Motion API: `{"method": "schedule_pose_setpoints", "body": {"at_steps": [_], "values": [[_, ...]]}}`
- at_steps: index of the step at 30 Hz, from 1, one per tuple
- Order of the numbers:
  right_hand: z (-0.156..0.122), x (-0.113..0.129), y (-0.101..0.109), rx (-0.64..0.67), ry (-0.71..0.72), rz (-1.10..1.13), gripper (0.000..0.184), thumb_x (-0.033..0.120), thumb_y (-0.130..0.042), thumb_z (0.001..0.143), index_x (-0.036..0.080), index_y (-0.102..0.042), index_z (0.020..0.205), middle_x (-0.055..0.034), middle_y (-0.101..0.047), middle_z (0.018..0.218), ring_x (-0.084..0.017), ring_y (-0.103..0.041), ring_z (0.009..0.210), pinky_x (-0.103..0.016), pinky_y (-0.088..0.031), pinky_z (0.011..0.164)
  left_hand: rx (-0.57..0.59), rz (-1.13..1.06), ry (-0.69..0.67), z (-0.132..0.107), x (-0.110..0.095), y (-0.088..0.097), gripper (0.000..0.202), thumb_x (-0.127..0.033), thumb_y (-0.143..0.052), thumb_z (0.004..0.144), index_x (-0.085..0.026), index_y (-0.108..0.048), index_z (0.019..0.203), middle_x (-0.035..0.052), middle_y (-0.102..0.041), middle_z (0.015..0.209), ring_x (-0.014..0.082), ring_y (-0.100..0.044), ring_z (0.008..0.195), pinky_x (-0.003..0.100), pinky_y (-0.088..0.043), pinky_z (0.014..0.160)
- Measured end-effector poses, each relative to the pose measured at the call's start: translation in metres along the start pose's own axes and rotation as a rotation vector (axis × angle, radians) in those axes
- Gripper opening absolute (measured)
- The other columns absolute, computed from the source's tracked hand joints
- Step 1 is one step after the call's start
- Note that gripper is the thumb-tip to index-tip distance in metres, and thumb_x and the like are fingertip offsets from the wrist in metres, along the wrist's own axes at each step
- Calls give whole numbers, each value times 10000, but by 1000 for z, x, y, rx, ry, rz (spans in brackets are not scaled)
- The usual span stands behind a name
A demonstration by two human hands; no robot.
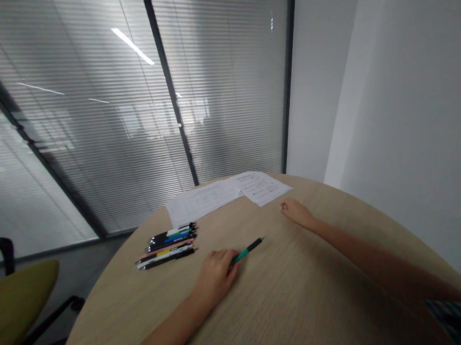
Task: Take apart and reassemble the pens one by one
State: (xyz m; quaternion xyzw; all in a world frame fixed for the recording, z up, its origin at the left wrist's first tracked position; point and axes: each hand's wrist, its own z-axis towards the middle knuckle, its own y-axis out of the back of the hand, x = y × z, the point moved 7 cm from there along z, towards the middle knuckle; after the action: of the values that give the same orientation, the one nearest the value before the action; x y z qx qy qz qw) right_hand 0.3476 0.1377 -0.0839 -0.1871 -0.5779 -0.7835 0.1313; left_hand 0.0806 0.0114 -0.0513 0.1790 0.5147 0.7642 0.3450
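Note:
My left hand (pixel 217 272) rests on the wooden table, its fingers closed round a green pen (pixel 242 254) with a black grip. The pen's tip points away to the upper right, and its rear end is hidden in the hand. Farther right, my right hand (pixel 296 212) lies on the table near the printed sheet, its fingers curled in; whether anything is inside cannot be made out. Left of my left hand lies a row of several pens (pixel 167 246), black, white, blue, yellow and pinkish, side by side with tips toward the right.
Printed sheets of paper (pixel 204 198) overlap at the far edge of the round table (pixel 284 303), with one sheet (pixel 262 187) angled on the right. A green chair (pixel 24 291) stands at left. Behind are a glass partition with blinds (pixel 226 90) and a white wall (pixel 406 132).

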Motion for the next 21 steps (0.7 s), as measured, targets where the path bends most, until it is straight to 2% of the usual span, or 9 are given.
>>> {"method": "schedule_pose_setpoints", "body": {"at_steps": [5,8,11,13,15,17,21], "values": [[-3,-6,-1,17,-27,52,208,113,-464,690,153,-638,796,-80,-641,852,-173,-569,820,-258,-397,730,5,-4,-11,0,-1,-2,162,-198,-409,784,-171,-544,869,47,-645,764,179,-591,698,308,-434,645],[-15,1,2,45,-7,119,173,154,-506,680,157,-634,796,-71,-644,838,-165,-574,796,-248,-413,704,9,-1,-19,0,-5,0,160,-190,-411,781,-170,-542,871,49,-645,765,177,-587,694,302,-433,634],[-40,17,1,107,34,212,154,214,-531,686,175,-626,801,-36,-649,794,-132,-577,701,-213,-428,609,-5,0,-34,-1,-8,2,156,-193,-412,780,-171,-539,868,49,-643,768,174,-585,691,295,-434,627],[-61,27,-2,174,33,290,172,257,-517,702,186,-620,821,-13,-646,734,-94,-540,535,-186,-399,469,-13,-2,-46,-1,-10,2,154,-193,-411,779,-174,-538,866,47,-642,766,173,-585,691,294,-435,627],[-84,36,-9,302,-35,541,199,288,-528,696,183,-612,843,-5,-624,683,-58,-461,435,-166,-341,398,-5,-1,-50,-1,-10,1,150,-186,-414,775,-174,-539,858,46,-642,761,175,-585,685,299,-439,625],[-102,44,-12,374,-82,687,193,301,-561,665,184,-607,811,16,-586,613,-37,-396,395,-154,-293,368,10,4,-47,0,-10,0,150,-179,-420,771,-168,-542,858,47,-641,759,184,-587,685,313,-444,627],[-117,52,-5,342,-136,793,152,279,-594,621,184,-579,738,43,-517,552,-30,-350,388,-150,-260,355,14,8,-56,1,-11,0,155,-179,-419,780,-157,-548,862,51,-638,749,191,-589,687,328,-451,630]]}}
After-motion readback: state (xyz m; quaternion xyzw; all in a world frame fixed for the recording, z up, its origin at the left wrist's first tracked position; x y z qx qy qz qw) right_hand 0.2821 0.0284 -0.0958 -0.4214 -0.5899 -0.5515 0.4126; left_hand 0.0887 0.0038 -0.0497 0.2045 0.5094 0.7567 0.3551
